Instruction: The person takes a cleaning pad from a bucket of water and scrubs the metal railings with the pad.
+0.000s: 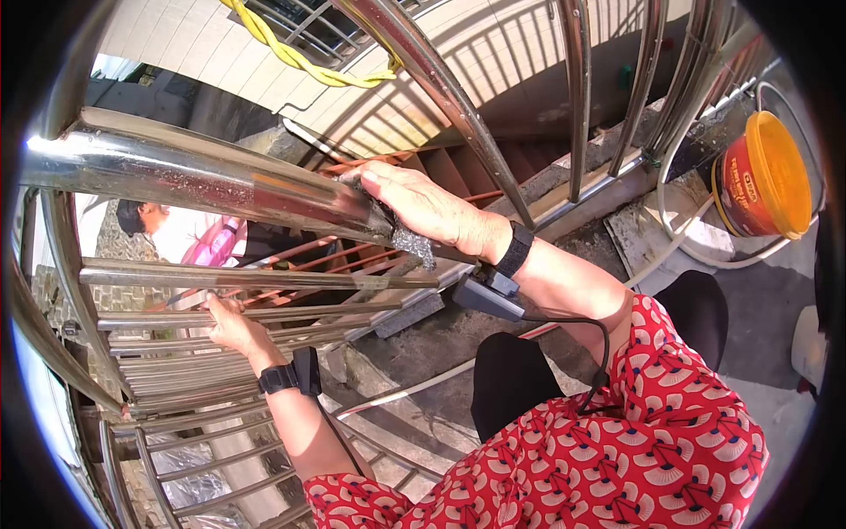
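A thick, shiny metal handrail [203,172] crosses the upper left of the view, wet and dotted with drops or suds. At its near end my right hand [419,203] presses a grey metallic scouring pad [412,245] against the rail, fingers closed over the top. Lower and to the left, my left hand [236,328] is wrapped round one of the thinner metal bars [167,319] below the handrail. Each wrist wears a black strap with a small device and cable.
A red bucket with a yellow rim [765,176] stands at the right beside a pale hose [674,238]. Reddish stairs lie beyond the railing. Another person in pink [211,240] is below at the left. Yellow twisted rope [291,55] hangs at the top.
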Motion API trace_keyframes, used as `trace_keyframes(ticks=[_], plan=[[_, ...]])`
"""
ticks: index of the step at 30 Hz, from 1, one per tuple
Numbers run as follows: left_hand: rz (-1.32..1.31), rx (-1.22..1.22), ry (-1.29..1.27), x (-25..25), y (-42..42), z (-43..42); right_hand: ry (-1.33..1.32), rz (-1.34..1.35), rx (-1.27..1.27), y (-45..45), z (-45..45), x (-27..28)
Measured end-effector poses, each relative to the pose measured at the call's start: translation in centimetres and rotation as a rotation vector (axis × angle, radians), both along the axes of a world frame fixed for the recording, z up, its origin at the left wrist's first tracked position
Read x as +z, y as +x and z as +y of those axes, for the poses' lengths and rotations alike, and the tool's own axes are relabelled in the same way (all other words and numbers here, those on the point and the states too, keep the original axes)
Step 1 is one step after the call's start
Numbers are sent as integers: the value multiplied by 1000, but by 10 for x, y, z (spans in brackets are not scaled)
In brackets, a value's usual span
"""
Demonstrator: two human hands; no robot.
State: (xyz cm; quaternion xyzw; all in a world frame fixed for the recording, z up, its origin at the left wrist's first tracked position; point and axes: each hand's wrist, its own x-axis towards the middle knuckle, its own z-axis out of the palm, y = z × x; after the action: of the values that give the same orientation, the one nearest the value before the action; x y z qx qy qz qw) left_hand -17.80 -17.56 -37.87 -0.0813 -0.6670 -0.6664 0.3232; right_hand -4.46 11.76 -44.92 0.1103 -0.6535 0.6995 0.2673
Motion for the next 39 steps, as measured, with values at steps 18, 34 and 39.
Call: trace_keyframes(ticks=[18,34,39], plan=[[48,107,-116,-3,-24,-27,-215,-499,184,-24,-2,-200],[31,174,-119,-1,17,24,273,-1206,346,-65,9,-318],[66,106,-126,-2,-19,-30,104,-684,-62,-13,-13,-332]])
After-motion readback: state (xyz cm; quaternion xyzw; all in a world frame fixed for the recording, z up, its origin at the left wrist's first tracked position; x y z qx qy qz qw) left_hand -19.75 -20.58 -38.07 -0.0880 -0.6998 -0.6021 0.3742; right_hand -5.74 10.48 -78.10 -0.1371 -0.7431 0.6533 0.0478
